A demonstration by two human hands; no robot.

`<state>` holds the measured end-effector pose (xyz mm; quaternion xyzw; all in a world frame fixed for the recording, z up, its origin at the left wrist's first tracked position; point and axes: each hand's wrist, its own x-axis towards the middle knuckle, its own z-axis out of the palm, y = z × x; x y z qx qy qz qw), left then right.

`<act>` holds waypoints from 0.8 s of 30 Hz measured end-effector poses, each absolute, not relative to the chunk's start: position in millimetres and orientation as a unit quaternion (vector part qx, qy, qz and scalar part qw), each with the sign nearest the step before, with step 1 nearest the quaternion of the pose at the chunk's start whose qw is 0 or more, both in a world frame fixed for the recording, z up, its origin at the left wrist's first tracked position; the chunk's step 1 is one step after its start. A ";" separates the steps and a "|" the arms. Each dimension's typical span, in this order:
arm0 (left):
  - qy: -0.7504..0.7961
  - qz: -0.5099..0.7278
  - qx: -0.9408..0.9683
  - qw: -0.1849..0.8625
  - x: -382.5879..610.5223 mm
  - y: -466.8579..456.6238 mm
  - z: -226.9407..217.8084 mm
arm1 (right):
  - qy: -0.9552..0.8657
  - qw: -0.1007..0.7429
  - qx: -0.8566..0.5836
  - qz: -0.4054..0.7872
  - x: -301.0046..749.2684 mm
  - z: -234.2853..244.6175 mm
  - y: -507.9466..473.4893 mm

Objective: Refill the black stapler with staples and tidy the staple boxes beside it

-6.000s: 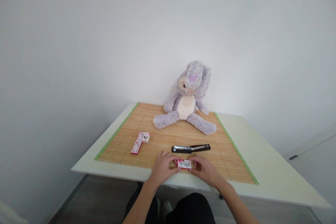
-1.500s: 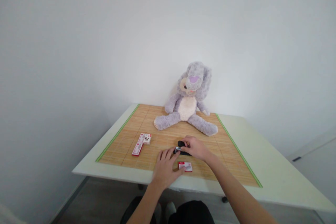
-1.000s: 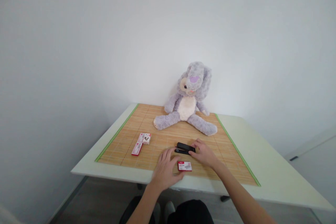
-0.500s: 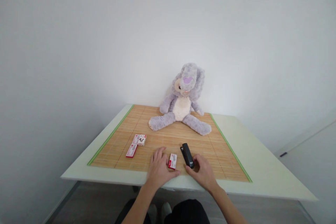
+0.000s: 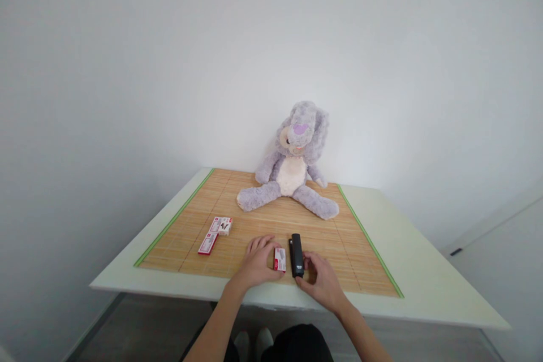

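A small red-and-white staple box (image 5: 280, 259) lies on the bamboo mat near the table's front edge. My left hand (image 5: 256, 265) curves round it, with the thumb at its near end and a fingertip at its far end. Just to its right is a black stapler (image 5: 297, 255), its long side pointing away from me. My right hand (image 5: 320, 281) has the thumb at the stapler's near end and the fingers against its right side. A narrow gap separates the stapler from the box.
On the left of the bamboo mat (image 5: 254, 226) lie more red-and-white boxes: flat ones (image 5: 207, 244) and a small one (image 5: 224, 227) with a dark picture. A grey plush rabbit (image 5: 292, 172) sits at the back against the wall. The white table (image 5: 424, 277) extends rightward.
The stapler has turned from a slant to nearly straight, its near end moving left with my right hand. The box is slightly straighter, and my left fingers have closed in on it.
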<state>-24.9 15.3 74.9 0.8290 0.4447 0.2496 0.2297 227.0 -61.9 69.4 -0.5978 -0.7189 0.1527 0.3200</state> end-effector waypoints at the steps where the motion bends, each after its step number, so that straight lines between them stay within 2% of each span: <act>1: 0.441 0.247 0.832 0.230 -21.4 14.6 75.4 | -0.717 0.318 -0.601 0.154 226.6 69.1 -61.2; 18: 0.399 0.238 0.861 0.207 -13.1 8.1 75.0 | -0.705 0.317 -0.608 0.181 213.5 71.7 -60.6; 24: 0.395 0.235 0.863 0.208 -12.3 8.5 74.6 | -0.705 0.318 -0.615 0.156 213.8 70.5 -61.4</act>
